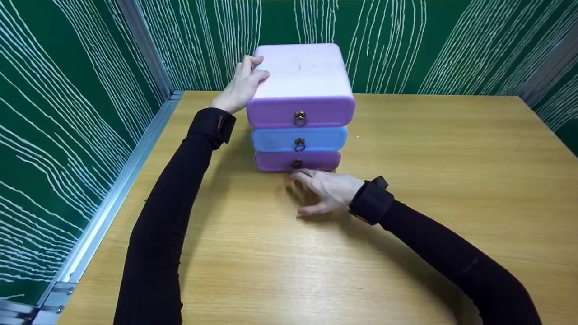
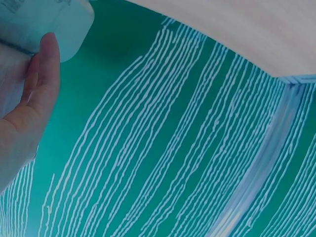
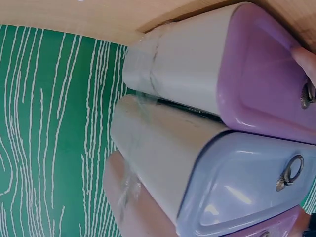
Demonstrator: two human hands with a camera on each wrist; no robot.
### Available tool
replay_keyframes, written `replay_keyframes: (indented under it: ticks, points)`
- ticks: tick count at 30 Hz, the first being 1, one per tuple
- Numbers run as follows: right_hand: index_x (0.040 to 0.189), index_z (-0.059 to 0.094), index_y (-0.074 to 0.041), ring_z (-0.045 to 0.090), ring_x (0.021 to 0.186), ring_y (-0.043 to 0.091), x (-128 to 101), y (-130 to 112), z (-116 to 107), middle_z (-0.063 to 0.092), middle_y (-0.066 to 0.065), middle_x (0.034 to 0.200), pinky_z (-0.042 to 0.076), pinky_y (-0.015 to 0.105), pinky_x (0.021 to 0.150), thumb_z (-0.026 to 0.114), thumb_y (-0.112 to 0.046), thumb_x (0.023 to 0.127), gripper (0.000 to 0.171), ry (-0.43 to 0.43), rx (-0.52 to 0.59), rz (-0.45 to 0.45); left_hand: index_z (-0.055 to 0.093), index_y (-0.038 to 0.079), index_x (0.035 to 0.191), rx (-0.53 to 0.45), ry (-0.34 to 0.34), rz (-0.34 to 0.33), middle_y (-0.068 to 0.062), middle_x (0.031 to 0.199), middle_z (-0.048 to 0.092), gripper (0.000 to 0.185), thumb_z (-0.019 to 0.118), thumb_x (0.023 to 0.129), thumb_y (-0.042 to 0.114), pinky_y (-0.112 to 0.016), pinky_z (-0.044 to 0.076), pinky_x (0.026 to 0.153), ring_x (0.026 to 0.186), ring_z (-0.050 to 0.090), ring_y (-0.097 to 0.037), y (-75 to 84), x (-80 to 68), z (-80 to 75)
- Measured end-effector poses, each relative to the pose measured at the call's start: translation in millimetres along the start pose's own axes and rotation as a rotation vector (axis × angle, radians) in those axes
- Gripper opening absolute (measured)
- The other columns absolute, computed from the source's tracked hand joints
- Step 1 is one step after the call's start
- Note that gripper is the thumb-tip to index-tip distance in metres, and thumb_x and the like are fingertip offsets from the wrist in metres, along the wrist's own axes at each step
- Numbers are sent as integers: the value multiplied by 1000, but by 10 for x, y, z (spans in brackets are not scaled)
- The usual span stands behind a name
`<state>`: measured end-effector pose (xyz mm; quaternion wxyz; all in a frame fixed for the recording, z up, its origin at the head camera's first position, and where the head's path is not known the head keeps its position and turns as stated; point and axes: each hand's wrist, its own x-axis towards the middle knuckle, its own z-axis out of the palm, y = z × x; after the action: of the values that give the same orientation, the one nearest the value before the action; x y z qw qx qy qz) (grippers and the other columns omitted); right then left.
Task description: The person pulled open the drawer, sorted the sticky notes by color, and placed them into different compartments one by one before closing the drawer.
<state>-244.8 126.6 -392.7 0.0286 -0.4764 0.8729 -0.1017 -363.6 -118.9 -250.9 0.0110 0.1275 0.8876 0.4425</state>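
The left hand (image 1: 240, 85), fingers flat, presses the drawer stack (image 1: 300, 108) at nine o'clock; the right hand (image 1: 327, 192), spread, has fingertips hidden at the bottom drawer (image 1: 297, 161).

Light is bright and even, falling from above. Soft shadows lie on the pale wooden table (image 1: 406, 189) under both black sleeves and the right hand (image 1: 327, 192). The head view is sharp. Both wrist views are tilted, curved at the edges and blurred up close.
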Motion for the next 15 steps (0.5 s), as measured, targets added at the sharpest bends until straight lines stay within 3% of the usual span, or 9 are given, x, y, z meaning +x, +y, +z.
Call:
replay_keyframes:
  ticks: [5,15]
  points:
    - [148,38,-3,48,137,33,-40,-28,15,47,18,148,38,45,117,66,-58,88,87,-13,-24,13,28,15,148,-8,-8,17,-5,164,15,54,40,100,35,-25,18,122,147,21,-12,18,31,29]
    - [146,41,-2,45,139,34,-102,-70,97,47,18,146,33,47,120,64,-55,90,81,-21,-79,-65,27,15,149,-16,-11,18,-6,163,15,54,40,100,35,-24,17,123,147,20,-13,12,23,19]
